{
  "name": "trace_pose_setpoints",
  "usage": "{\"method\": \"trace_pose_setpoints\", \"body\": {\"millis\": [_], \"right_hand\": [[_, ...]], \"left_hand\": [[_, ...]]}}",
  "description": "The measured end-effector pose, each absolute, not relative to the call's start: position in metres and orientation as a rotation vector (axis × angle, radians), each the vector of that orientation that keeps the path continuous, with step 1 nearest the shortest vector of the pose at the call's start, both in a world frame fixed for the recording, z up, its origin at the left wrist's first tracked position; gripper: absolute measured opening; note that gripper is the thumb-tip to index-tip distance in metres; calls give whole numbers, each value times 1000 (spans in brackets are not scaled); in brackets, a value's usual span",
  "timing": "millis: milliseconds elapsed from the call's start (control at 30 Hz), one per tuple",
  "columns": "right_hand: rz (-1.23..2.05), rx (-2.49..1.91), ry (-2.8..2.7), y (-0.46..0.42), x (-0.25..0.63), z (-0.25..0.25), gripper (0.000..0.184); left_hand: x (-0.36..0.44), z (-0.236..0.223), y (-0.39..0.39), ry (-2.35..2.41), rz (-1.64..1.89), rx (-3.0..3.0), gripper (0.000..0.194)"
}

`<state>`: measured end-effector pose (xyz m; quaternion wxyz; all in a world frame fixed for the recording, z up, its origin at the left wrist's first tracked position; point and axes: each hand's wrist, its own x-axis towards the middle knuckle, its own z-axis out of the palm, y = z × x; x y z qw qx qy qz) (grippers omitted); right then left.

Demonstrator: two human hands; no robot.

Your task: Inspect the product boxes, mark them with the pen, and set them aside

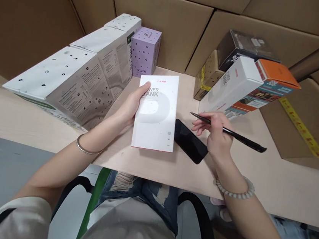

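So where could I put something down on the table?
There's bare table right of the right hand, in front of the orange box. A smaller patch sits between the purple box and small brown box, behind the held white box. It's crowded around the phone and at the back right.

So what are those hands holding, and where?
The left hand grips a white rectangular cardboard box by its left edge; the right hand holds a slim black pen around its middle.

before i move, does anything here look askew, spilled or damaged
Nothing on the table looks spilled or damaged. The black phone lies at a slant to the table edge, between the held white box and the right hand.
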<state>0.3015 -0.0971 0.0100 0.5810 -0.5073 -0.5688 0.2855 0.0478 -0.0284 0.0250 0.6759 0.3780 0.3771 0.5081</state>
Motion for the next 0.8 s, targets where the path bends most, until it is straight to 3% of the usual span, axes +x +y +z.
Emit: {"method": "trace_pose_setpoints", "body": {"millis": [133,367,533,800], "right_hand": [[556,-1136,-1382,-109,290,18,48],[854,-1120,-1522,-131,264,18,25],[731,-1180,-1647,-131,257,19,10],[473,-1143,-1790,-135,251,32,11]], "left_hand": [[56,23,-37,1031,1236,927,33],[66,16,-51,1101,1400,1042,37],[69,17,-58,1011,1379,1053,46],[78,8,-69,1052,1472,1260,57]]}}
